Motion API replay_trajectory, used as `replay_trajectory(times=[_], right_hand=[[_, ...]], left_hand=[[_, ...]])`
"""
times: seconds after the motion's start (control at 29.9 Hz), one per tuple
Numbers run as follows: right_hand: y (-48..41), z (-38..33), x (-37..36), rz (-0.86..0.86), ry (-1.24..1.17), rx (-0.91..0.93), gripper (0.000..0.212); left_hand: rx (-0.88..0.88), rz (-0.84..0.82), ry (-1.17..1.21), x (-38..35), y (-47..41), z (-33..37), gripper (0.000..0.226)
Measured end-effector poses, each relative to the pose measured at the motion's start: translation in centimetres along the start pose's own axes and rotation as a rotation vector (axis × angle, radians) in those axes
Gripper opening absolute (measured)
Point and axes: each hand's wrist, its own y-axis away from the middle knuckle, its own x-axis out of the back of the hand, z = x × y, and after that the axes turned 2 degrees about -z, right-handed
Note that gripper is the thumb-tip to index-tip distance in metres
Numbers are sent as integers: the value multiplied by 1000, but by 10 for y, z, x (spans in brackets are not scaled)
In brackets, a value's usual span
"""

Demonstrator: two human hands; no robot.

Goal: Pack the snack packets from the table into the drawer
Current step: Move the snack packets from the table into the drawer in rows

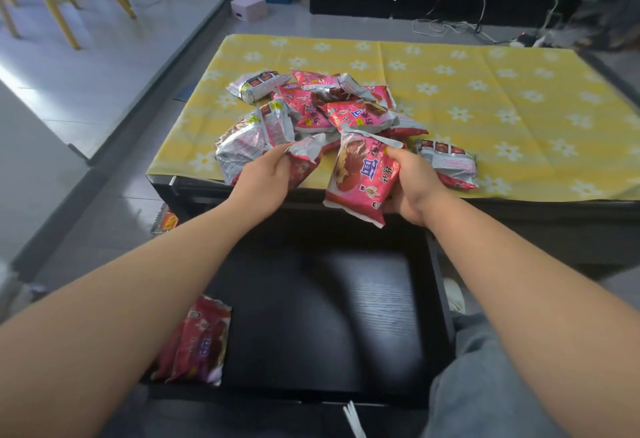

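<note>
Pink packet [360, 177] gripped by right hand [412, 188] fingers, second packet [306, 162] pinched by left hand [265, 179] fingers.

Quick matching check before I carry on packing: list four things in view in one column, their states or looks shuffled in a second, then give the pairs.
1 left hand
2 right hand
3 drawer
4 tablecloth

A open, snack packets at its left side
B yellow, white flowers
C grips flat pink packet
D grips crumpled packet at the edge of the pile

Pairs: 1-D, 2-C, 3-A, 4-B
</note>
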Motion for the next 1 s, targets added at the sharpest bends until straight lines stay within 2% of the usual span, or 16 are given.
replay_trajectory(times=[0.13, 0.2, 0.37, 0.47, 0.6, 0.67, 0.74, 0.94, 1.0], right_hand=[[11, -2, -7, -76, -50, -86, 46], [16, -1, -10, -167, -33, -133, 50], [30, 15, -28, -450, 278, -91, 33], [42, 24, -45, -534, 580, 78, 30], [50, 38, -67, -551, 1128, 408, 35], [51, 47, -76, -543, 1435, 529, 41], [51, 54, -84, -528, 1633, 607, 47], [55, 77, -97, -461, 1749, 789, 46], [54, 80, -97, -444, 1748, 849, 46]], left_hand=[[150, 103, 282, 9, 8, -8, 31], [222, 112, 394, 12, 11, -13, 28], [381, 33, 653, 19, 26, -23, 26], [456, -43, 611, 19, 38, -32, 26], [520, -87, 538, 16, 58, -47, 25], [549, -110, 549, 12, 67, -54, 25], [582, -153, 587, 7, 75, -61, 25], [655, -192, 699, 2, 87, -73, 28], [657, -265, 746, 3, 92, -73, 27]])
